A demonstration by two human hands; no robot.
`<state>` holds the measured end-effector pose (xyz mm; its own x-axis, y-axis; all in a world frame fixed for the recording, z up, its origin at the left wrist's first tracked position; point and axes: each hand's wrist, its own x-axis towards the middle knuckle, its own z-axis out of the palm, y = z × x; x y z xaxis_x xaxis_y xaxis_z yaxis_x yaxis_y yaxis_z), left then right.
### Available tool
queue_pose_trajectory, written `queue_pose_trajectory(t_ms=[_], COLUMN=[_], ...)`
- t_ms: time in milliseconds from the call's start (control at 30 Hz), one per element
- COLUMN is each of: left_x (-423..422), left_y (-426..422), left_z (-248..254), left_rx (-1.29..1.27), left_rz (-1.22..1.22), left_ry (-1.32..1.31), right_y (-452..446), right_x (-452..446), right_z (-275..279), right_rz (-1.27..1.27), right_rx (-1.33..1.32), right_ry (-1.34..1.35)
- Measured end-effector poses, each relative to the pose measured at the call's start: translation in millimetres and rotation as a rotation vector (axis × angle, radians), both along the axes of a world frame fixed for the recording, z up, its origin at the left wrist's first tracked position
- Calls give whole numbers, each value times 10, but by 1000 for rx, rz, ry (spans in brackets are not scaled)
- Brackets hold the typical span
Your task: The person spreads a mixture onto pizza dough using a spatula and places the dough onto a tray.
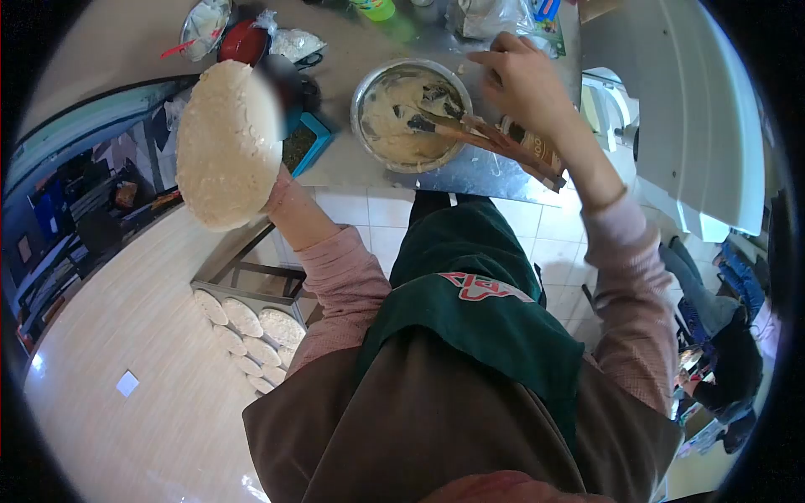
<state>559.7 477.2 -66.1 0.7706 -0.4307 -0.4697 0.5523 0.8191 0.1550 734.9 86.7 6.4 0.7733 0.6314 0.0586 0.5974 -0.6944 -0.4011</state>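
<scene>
My left hand [288, 194] holds up a large pale flatbread [226, 147] with a bumpy surface. Its fingers are mostly hidden behind the bread. To the right, my right hand [524, 88] hovers beside the metal bowl [359, 134], fingers bent and apart, with nothing visible in them. Inside the bowl lies a creamy beige mixture [390, 126] with dark pieces in it. A brown printed packet [532, 151] lies below my right hand, and a long brown strip reaches from it over the bowl's rim.
A blue tray [314, 147] of dark contents stands left of the bowl. Along the back are a red lidded container [243, 42], plastic bags [482, 18] and a green bottle [377, 8]. Several more flatbreads [243, 318] lie on a rack at lower left. Another person [725, 352] is at right.
</scene>
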Motion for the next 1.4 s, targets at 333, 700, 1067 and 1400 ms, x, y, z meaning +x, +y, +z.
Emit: queue_pose_trajectory(t_ms=[333,700,1067,1400], left_x=[-957,-1414,-1401,-1490], left_y=[267,533,552,583], left_z=[125,123,51,51], left_rx=[-126,-209,-273,-320], left_rz=[121,205,239,240], left_ry=[-58,-89,-93,-97], right_y=[330,432,439,433], right_x=[560,617,571,616], right_z=[-1066,-1299,-1391,-1238], right_rz=[362,298,233,201], right_rx=[-595,-693,-674,-668], right_ry=[-126,-84,-102,-264])
